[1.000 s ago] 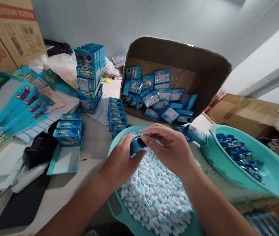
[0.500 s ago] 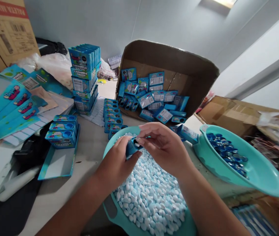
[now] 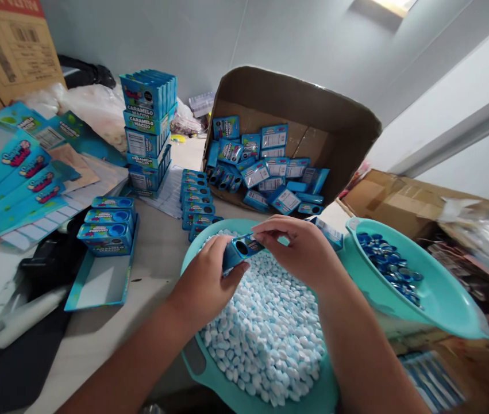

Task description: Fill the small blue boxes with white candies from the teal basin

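Observation:
My left hand (image 3: pixel 204 282) and my right hand (image 3: pixel 302 253) together hold a small blue candy box (image 3: pixel 241 250) with a round hole in its face, just above a teal basin (image 3: pixel 210 374) heaped with white and pale-blue candies (image 3: pixel 265 333). The left hand grips the box's near end; the right hand's fingers pinch its far end from above. A second teal basin (image 3: pixel 451 305) to the right holds several shiny blue round lids (image 3: pixel 388 261).
A tipped cardboard carton (image 3: pixel 339 123) behind holds several blue boxes. A row of filled boxes (image 3: pixel 196 201), a tall stack of display packs (image 3: pixel 148 132), a tray with three boxes (image 3: pixel 106 230) and flat blue card sheets (image 3: pixel 15 184) lie at left. Another carton (image 3: pixel 403 198) stands right.
The box has turned in my hands so its round hole faces up; my right fingers shifted from the hole to its far end. The view drifted slightly.

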`<action>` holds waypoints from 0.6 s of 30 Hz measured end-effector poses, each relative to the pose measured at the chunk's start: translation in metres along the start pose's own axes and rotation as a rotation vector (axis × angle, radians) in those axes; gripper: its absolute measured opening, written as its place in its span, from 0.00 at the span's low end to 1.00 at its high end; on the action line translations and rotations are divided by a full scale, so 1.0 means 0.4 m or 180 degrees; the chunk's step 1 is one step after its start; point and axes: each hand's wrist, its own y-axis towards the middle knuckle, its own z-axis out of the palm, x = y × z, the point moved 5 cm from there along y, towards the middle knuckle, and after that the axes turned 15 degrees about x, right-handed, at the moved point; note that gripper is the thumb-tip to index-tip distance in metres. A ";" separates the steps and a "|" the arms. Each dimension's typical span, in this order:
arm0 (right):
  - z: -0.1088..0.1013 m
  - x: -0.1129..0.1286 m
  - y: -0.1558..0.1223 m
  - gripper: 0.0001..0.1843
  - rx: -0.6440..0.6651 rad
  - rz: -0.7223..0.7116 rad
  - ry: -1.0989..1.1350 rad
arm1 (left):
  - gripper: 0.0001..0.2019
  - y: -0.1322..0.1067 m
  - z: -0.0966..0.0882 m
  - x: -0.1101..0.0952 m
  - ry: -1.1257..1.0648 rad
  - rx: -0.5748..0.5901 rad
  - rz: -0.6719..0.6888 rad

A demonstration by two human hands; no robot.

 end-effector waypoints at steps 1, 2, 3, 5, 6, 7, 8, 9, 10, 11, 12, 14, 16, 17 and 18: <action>0.006 0.009 -0.001 0.09 -0.0003 -0.0055 0.0076 | 0.16 0.000 -0.001 0.000 -0.0019 0.0003 -0.0005; 0.013 0.020 -0.001 0.08 0.0011 -0.0135 0.0185 | 0.15 0.000 -0.001 -0.001 -0.0043 0.0017 -0.0014; 0.020 0.029 -0.001 0.08 0.0024 -0.0232 0.0313 | 0.15 0.000 -0.002 -0.002 -0.0065 0.0033 -0.0026; 0.027 0.037 0.002 0.07 -0.0024 -0.0398 0.0560 | 0.13 0.001 -0.001 -0.003 -0.0100 0.0061 -0.0032; 0.023 0.030 0.004 0.07 -0.0118 -0.0406 0.0633 | 0.13 0.002 -0.001 -0.004 -0.0113 0.0055 -0.0019; 0.017 0.013 0.007 0.07 -0.0239 -0.0338 0.0654 | 0.13 0.001 -0.001 -0.005 -0.0125 0.0029 0.0000; 0.009 -0.012 0.011 0.08 -0.0322 -0.0191 0.0608 | 0.13 0.001 -0.002 -0.004 -0.0150 -0.0010 0.0005; 0.002 -0.043 0.016 0.08 -0.0329 0.0020 0.0494 | 0.13 -0.001 -0.002 -0.003 -0.0190 -0.0058 -0.0005; -0.001 -0.078 0.022 0.08 -0.0233 0.0273 0.0304 | 0.12 -0.003 -0.004 -0.001 -0.0231 -0.0121 -0.0032; 0.003 -0.112 0.027 0.09 0.0004 0.0529 0.0052 | 0.12 -0.005 -0.006 0.002 -0.0256 -0.0204 -0.0072; 0.012 -0.141 0.030 0.11 0.0323 0.0733 -0.0218 | 0.11 -0.008 -0.010 0.004 -0.0255 -0.0311 -0.0111; 0.049 -0.177 0.029 0.19 0.1101 0.0887 -0.0637 | 0.10 -0.015 -0.022 0.004 -0.0190 -0.0572 -0.0140; 0.094 -0.177 0.021 0.26 0.1720 0.0807 -0.0817 | 0.11 -0.019 -0.031 0.005 -0.0154 -0.0744 -0.0156; 0.113 -0.167 0.017 0.30 0.1889 0.0754 -0.0854 | 0.11 -0.019 -0.033 0.007 -0.0182 -0.0754 -0.0176; 0.128 -0.155 0.014 0.35 0.1963 0.0725 -0.0893 | 0.12 -0.018 -0.033 0.009 -0.0228 -0.0729 -0.0204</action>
